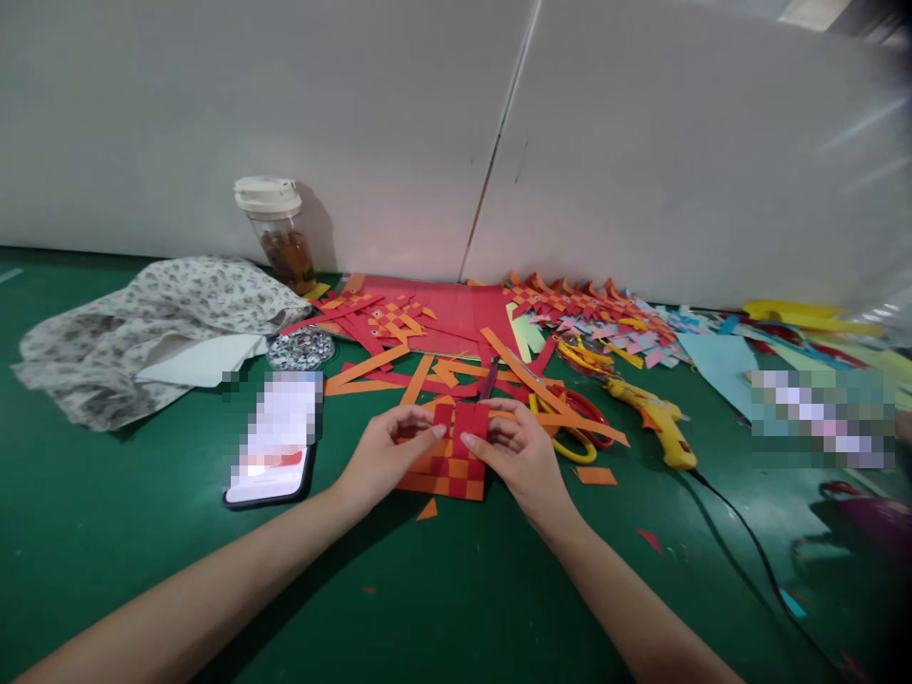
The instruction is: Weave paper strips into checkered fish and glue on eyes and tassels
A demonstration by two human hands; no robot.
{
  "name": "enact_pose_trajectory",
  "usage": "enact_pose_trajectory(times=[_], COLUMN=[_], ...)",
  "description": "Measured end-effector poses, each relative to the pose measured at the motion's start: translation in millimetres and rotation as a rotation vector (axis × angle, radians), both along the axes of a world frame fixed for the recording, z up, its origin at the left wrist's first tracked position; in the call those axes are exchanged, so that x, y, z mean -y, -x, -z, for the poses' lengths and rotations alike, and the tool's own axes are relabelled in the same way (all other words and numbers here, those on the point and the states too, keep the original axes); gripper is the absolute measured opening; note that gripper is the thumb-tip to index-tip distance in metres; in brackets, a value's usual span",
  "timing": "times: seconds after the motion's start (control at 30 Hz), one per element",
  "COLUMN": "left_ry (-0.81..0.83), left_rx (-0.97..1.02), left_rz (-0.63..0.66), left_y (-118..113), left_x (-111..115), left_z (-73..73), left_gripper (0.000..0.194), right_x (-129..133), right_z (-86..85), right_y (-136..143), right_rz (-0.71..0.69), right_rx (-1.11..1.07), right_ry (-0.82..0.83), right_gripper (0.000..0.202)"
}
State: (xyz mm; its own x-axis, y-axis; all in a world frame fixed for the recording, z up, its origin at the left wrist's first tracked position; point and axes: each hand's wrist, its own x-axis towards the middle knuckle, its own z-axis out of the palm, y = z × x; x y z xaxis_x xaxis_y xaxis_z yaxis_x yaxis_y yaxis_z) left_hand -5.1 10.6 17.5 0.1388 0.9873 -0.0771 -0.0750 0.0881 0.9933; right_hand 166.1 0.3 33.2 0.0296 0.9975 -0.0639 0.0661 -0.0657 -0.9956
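Both my hands hold a woven piece of red and orange paper strips (466,467), checkered along its lower part. My left hand (399,442) pinches its left side, thumb on a red strip near the top. On the other side, my right hand (517,456) grips the red strips with the thumb in front and fingers behind. Loose orange paper strips (527,366) lie just beyond the hands. Scissors with yellow and red handles (580,446) rest right of my right hand, partly under a strip. A small orange scrap (427,509) lies below the weave.
A phone (275,442), a patterned cloth (163,323) and a lidded cup (281,233) stand or lie left. A yellow glue gun (659,423) with a black cord (755,551) lies right. Woven paper fish (389,318), red sheets (456,313) and coloured paper line the wall.
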Motion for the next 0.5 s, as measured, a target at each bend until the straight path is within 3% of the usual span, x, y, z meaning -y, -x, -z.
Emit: enact_pose_trajectory(times=[0.5], left_ry=[0.047], left_rx=[0.060], left_rz=[0.013], left_y=[-0.6], left_x=[-1.1], left_z=[0.8], left_gripper=[0.021], right_x=[-0.6], right_z=[3.2], right_y=[-1.0], right_rz=[-0.023], right_rx=[0.009], right_ry=[-0.003], right_gripper=[0.049])
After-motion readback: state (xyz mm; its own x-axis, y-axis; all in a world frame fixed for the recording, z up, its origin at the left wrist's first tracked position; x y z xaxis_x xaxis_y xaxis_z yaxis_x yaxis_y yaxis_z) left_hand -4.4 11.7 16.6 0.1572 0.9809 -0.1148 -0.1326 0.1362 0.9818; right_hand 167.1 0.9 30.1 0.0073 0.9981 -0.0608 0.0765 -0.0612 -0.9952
